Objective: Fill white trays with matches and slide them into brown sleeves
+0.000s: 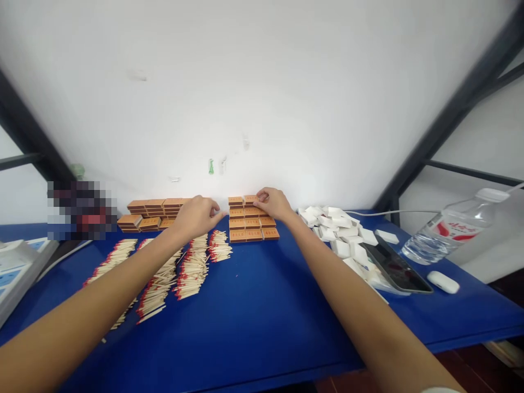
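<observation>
Orange matchboxes [245,234] lie in neat rows on the blue table, near the wall. My right hand [275,204] is at the back right of these rows, its thumb and fingers closed on a matchbox [250,200] at the far end. My left hand [197,216] is held just left of the rows, thumb stretched toward them and apart from the bent fingers, with nothing visible in it. Beneath and behind it stand more stacked matchboxes [149,222], partly hidden by the hand. Loose red-tipped matches [192,273] lie in several bands below my left hand and forearm.
White matchbox trays [338,224] are heaped on the right. Beside them are a dark phone [399,267], a white earphone case [443,282] and a tilted water bottle [450,226]. A power strip [20,267] sits at the left edge. Dark metal posts [450,103] flank the table.
</observation>
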Tool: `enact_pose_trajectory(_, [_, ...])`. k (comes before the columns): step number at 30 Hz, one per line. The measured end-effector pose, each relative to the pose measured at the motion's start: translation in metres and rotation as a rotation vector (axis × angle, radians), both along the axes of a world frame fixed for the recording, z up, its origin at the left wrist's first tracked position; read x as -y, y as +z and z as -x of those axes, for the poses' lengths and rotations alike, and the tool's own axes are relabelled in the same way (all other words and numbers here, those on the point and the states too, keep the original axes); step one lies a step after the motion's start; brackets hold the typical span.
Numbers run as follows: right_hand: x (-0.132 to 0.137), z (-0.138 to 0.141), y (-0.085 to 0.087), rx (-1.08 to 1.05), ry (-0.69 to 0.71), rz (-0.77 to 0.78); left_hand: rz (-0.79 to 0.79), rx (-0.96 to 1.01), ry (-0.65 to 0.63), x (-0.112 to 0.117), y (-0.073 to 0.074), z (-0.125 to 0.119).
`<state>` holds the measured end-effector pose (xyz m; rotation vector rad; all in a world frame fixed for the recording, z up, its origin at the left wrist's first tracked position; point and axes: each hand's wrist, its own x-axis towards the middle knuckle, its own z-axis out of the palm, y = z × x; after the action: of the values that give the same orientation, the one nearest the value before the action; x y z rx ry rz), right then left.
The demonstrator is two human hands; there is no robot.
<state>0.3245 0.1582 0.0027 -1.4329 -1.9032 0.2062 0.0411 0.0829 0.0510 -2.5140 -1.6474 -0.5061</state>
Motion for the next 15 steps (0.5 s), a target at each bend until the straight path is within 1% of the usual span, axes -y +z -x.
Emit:
enact_pose_trajectory(3, [-0.002, 0.003, -0.001, 0.008, 0.023, 0.001, 0.014, -0.043, 0.092, -0.033, -0.001, -0.016])
enact_pose_trajectory(6, [-0.001, 0.007, -0.001, 0.025, 0.031, 0.001, 0.037, -0.080, 0.104, -0.052, -0.006, -0.026])
enact_pose_trajectory(8, [0.001, 0.011, 0.001, 0.039, 0.034, 0.011, 0.043, -0.097, 0.096, -0.057, -0.007, -0.031])
enact_pose_trajectory(11, [0.004, 0.012, 0.007, 0.069, 0.037, 0.027, 0.036, -0.118, 0.088, -0.059, -0.004, -0.035])
enact_pose_trajectory(13, [0.006, 0.007, 0.013, 0.097, 0.029, 0.033, 0.029, -0.127, 0.083, -0.060, -0.002, -0.036])
enact_pose_trajectory(15, [0.007, -0.004, 0.022, 0.133, 0.002, 0.046, 0.031, -0.131, 0.078, -0.062, 0.000, -0.035])
